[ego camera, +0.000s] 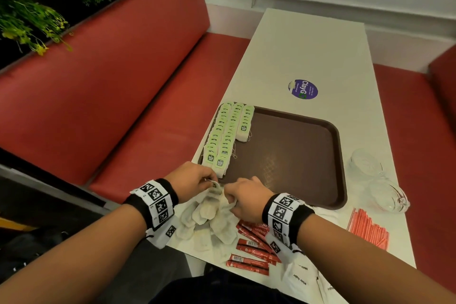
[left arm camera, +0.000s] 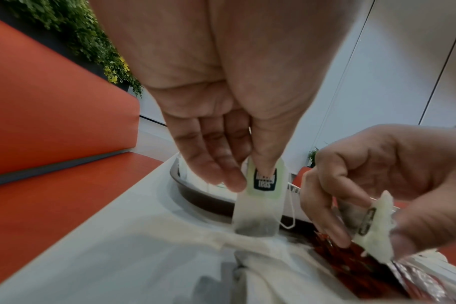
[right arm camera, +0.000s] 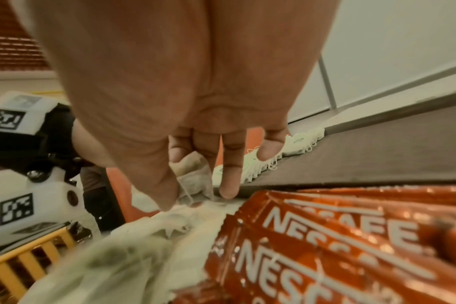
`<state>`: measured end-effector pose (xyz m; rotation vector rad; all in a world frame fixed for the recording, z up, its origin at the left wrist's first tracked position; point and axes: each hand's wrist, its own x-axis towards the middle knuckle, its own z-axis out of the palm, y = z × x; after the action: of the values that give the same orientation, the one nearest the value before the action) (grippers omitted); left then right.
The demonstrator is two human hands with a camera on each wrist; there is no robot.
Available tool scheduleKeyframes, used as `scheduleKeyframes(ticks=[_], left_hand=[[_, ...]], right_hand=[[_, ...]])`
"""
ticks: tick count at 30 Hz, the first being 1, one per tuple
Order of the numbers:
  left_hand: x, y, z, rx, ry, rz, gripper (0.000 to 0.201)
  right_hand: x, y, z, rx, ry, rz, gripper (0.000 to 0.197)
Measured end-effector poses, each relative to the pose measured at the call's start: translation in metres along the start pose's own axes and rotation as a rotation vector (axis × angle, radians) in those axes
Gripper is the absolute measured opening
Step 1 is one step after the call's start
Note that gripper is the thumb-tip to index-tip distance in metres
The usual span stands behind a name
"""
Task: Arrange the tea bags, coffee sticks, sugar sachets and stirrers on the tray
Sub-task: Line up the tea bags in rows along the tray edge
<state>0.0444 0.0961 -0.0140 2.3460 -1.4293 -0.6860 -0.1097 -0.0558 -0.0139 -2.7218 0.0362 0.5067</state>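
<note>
A brown tray [ego camera: 296, 155] lies on the white table, with rows of green-tagged tea bags [ego camera: 228, 131] along its left side. My left hand [ego camera: 195, 177] pinches one tea bag [left arm camera: 263, 197] by its green tag just in front of the tray's near left corner. My right hand [ego camera: 244, 197] pinches another tea bag [left arm camera: 375, 226] above the loose heap of tea bags [ego camera: 209, 219]. Red coffee sticks [ego camera: 251, 247] lie under my right wrist, seen close in the right wrist view [right arm camera: 339, 246]. Red stirrers [ego camera: 367, 229] lie to the right, white sugar sachets [ego camera: 303, 281] at the near edge.
Clear glass cups [ego camera: 380, 180] stand right of the tray. A purple sticker [ego camera: 303, 89] marks the table beyond the tray. A red bench [ego camera: 111, 94] runs along the left with plants [ego camera: 37, 2] above it. The table's near edge [ego camera: 187, 252] is by my left wrist.
</note>
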Motion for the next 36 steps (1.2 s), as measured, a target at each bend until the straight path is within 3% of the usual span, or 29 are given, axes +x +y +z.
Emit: scheduleKeyframes(ticks=[7, 11, 15, 27, 33, 36], left_hand=[[0.009, 0.004, -0.005, -0.016, 0.019, 0.017, 0.011], [0.014, 0.007, -0.010, -0.030, 0.020, 0.018, 0.010], [0.023, 0.013, -0.017, -0.031, 0.036, 0.052, 0.011], [0.060, 0.040, -0.036, -0.026, 0.042, 0.230, 0.008], [0.097, 0.039, -0.043, -0.042, 0.088, 0.131, 0.006], [0.128, 0.031, -0.042, 0.044, 0.033, 0.053, 0.006]], right_hand=[[-0.001, 0.008, -0.011, 0.126, 0.012, 0.068, 0.032], [-0.002, 0.015, -0.014, 0.217, 0.071, 0.076, 0.008], [-0.001, 0.023, -0.015, 0.346, 0.120, 0.138, 0.025], [0.010, 0.046, -0.025, 0.376, 0.350, 0.119, 0.007], [0.014, 0.062, -0.029, 0.404, 0.365, 0.238, 0.017], [0.010, 0.072, -0.032, 0.462, 0.336, 0.280, 0.019]])
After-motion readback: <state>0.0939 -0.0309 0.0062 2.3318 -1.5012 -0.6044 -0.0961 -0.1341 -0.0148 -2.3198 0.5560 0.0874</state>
